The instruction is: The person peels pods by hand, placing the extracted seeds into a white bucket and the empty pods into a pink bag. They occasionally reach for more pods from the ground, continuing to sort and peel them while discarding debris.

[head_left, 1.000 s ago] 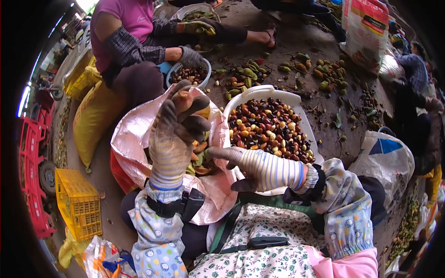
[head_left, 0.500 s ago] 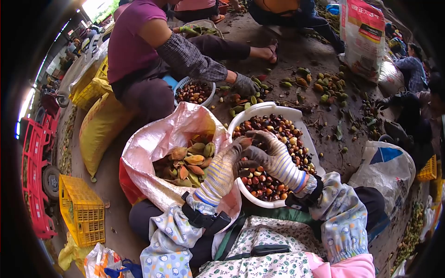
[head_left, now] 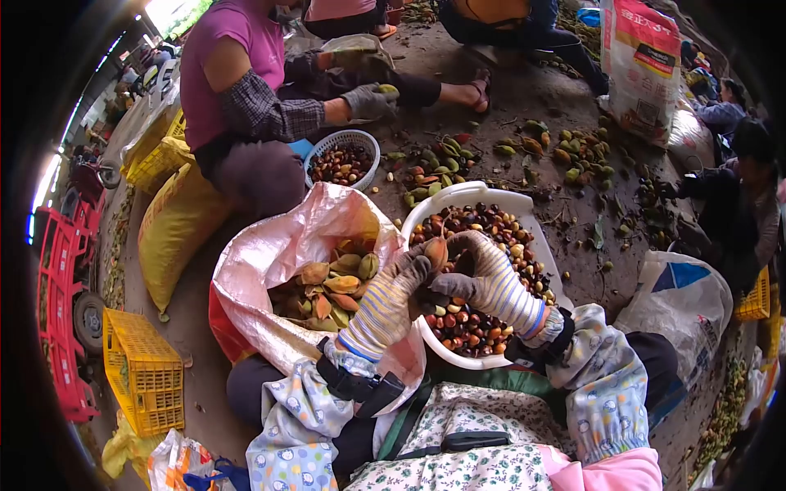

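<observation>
Striped gloves cover the left hand point(head_left: 383, 303) and right hand point(head_left: 496, 286), fingers curled and pinching a brown pod point(head_left: 436, 254) between them at the nine o'clock side of the white basin point(head_left: 551, 245) of nuts point(head_left: 485, 222). The pink sack point(head_left: 260, 255), holding more pods point(head_left: 340, 285), sits at nine o'clock from the hands.

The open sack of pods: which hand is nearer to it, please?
Left. The left hand is over the edge of the open sack; the right hand is farther away, over the white tub.
</observation>
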A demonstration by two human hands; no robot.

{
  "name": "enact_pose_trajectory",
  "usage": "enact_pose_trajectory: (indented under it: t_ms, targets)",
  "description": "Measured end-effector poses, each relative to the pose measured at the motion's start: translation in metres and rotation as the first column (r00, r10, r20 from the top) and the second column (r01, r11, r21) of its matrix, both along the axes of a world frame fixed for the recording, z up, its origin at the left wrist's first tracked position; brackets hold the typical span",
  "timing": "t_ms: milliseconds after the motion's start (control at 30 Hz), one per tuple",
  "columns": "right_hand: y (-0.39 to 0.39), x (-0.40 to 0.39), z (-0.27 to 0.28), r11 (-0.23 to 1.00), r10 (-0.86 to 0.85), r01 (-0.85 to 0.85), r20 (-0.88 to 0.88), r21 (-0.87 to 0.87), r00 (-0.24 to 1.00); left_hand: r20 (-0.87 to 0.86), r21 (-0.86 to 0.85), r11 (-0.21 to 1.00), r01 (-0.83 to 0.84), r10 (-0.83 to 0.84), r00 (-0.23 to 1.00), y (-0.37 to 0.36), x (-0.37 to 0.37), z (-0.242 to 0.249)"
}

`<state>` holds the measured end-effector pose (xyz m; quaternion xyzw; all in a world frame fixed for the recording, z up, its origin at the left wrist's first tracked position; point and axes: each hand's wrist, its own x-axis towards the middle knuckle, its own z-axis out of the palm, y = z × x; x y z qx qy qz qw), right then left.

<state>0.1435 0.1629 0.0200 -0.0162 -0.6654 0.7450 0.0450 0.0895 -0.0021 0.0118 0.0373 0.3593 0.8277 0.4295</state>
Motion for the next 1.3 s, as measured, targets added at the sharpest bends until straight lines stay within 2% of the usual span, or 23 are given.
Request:
enact_pose_trajectory:
  t_ms: [33,67,100,133,233,267,333,367,400,433,500,600,700,733,767,900,967,1100,1133,1167,1233,1267,1300]
  targets:
    - [-0.003,0.0,0.001,0.998,-0.028,0.028,-0.003,-0.058,1.0,0.01,-0.029,1.0,-0.004,0.004,1.0,0.0,-0.002,0.001]
    - [-0.008,0.001,0.003,0.992,-0.057,0.056,-0.004,-0.116,0.998,-0.006,-0.13,0.991,-0.022,0.021,1.0,0.0,-0.002,-0.001]
    - [-0.01,0.002,0.003,0.981,-0.086,0.084,-0.004,-0.173,0.996,-0.006,-0.137,0.991,-0.003,0.002,1.0,-0.001,-0.002,-0.005]
    - [-0.004,-0.002,0.0,0.991,-0.09,0.099,-0.097,0.091,0.991,-0.003,-0.144,0.989,0.019,-0.019,1.0,-0.001,-0.001,-0.008]
    - [-0.005,0.002,-0.004,0.954,0.093,-0.053,0.123,-0.293,0.988,-0.02,-0.216,0.975,0.043,-0.049,0.999,-0.004,0.003,-0.009]
    - [-0.008,0.002,-0.01,0.973,0.024,-0.005,0.079,-0.231,0.997,-0.03,-0.247,0.968,0.045,-0.054,0.998,-0.005,0.004,-0.007]
    - [-0.003,0.001,-0.013,0.98,-0.018,0.043,-0.133,0.192,0.991,-0.007,-0.295,0.952,0.082,-0.088,0.996,-0.005,-0.001,0.006]
    - [0.0,0.001,-0.014,0.916,-0.002,0.096,-0.235,0.389,0.972,0.008,-0.319,0.942,0.103,-0.106,0.994,-0.004,-0.003,0.016]
    - [0.001,0.001,-0.004,0.841,0.035,0.14,-0.311,0.522,0.95,-0.054,-0.3,0.94,0.16,-0.185,0.981,-0.003,-0.002,0.029]
    - [0.004,0.003,0.006,0.781,0.098,0.114,-0.301,0.614,0.949,-0.09,-0.398,0.902,0.17,-0.223,0.971,-0.009,-0.002,0.035]
    - [0.004,0.0,0.005,0.727,0.214,0.042,-0.285,0.685,0.935,-0.172,-0.54,0.805,0.245,-0.391,0.904,-0.007,-0.006,0.035]
    - [0.005,0.002,0.001,0.786,0.246,-0.04,-0.252,0.617,0.936,-0.174,-0.6,0.761,0.245,-0.424,0.889,-0.008,-0.003,0.034]
    - [0.006,0.005,-0.008,0.823,0.247,-0.059,-0.262,0.566,0.933,-0.16,-0.473,0.849,0.235,-0.345,0.925,-0.004,0.005,0.018]
    - [0.005,0.006,-0.011,0.828,0.219,-0.043,-0.252,0.559,0.943,-0.17,-0.502,0.831,0.242,-0.369,0.914,-0.004,0.004,0.024]
    - [0.003,0.008,-0.015,0.836,0.197,-0.029,-0.251,0.548,0.948,-0.15,-0.476,0.851,0.22,-0.326,0.933,-0.005,0.005,0.012]
    - [0.0,0.012,-0.02,0.79,0.201,-0.021,-0.227,0.612,0.953,-0.088,-0.523,0.8,0.293,-0.392,0.916,-0.003,0.007,0.022]
    - [-0.002,0.014,-0.02,0.755,0.192,-0.039,-0.164,0.655,0.968,0.001,-0.53,0.794,0.297,-0.35,0.937,-0.003,0.007,0.019]
    - [0.002,0.014,-0.023,0.695,0.191,0.0,-0.184,0.719,0.964,0.195,-0.364,0.88,0.303,-0.246,0.949,-0.006,0.008,-0.001]
    - [0.002,0.011,-0.026,0.743,0.133,0.066,-0.244,0.667,0.96,0.208,-0.315,0.905,0.286,-0.229,0.951,-0.006,0.008,-0.002]
    - [0.004,0.012,-0.027,0.827,0.117,0.03,-0.224,0.561,0.968,0.225,-0.263,0.926,0.271,-0.215,0.95,-0.004,0.011,-0.002]
    - [0.007,0.009,-0.025,0.863,0.138,0.005,-0.245,0.505,0.96,0.228,-0.233,0.945,0.23,-0.177,0.958,-0.001,0.015,-0.005]
    - [0.011,0.01,-0.024,0.859,0.146,-0.034,-0.18,0.511,0.973,0.202,-0.218,0.957,0.192,-0.148,0.968,0.001,0.014,-0.004]
    - [0.009,0.012,-0.026,0.926,0.084,-0.027,-0.136,0.375,0.987,0.181,-0.204,0.966,0.157,-0.12,0.976,0.002,0.013,-0.004]
